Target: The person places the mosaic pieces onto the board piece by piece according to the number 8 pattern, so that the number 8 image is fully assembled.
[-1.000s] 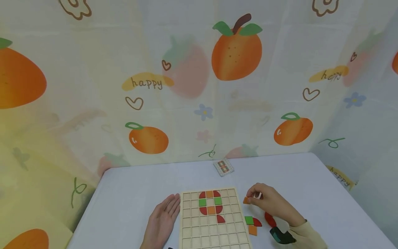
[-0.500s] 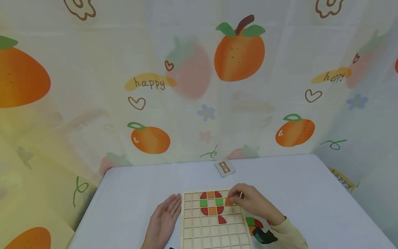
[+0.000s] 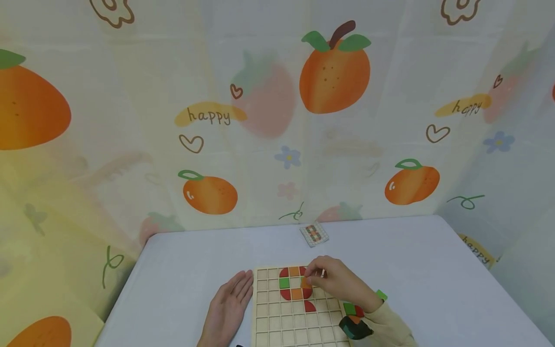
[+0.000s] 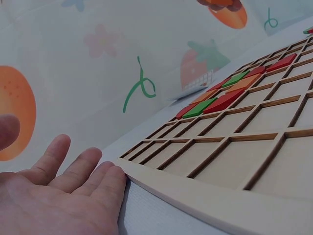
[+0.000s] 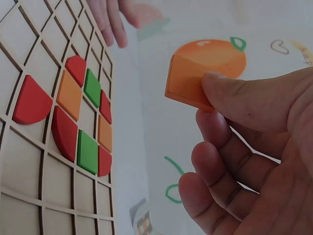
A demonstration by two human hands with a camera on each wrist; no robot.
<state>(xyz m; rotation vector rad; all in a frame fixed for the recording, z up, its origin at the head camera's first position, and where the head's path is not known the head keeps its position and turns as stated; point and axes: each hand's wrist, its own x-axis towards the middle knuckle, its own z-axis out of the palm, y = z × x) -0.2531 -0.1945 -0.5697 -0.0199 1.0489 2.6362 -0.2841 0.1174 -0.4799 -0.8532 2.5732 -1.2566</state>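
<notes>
My right hand point(image 3: 338, 278) pinches an orange square tile point(image 5: 186, 83) between thumb and forefinger, above the upper part of a wooden grid board point(image 3: 286, 320). Red rounded, orange and green tiles form a ring there, partly covered by the hand in the head view. One green tile point(image 5: 88, 152) of that ring lies flat in its cell, as does an orange tile point(image 5: 69, 95). Below the ring sits a single red quarter-round tile point(image 3: 310, 306). Palm up, fingers straight, my left hand point(image 3: 227, 306) rests on the table with its fingertips right at the board's left edge.
Behind the board lies a small stack of pattern cards point(image 3: 314, 234). Loose tiles, including a green one point(image 3: 349, 309), lie by the board's right edge, partly under the right sleeve point(image 3: 390, 324). A printed curtain point(image 3: 260, 164) hangs behind the white table point(image 3: 173, 270).
From the right of the board, my right hand has carried the orange tile left until it is over the ring's right side. The left hand has stayed in place.
</notes>
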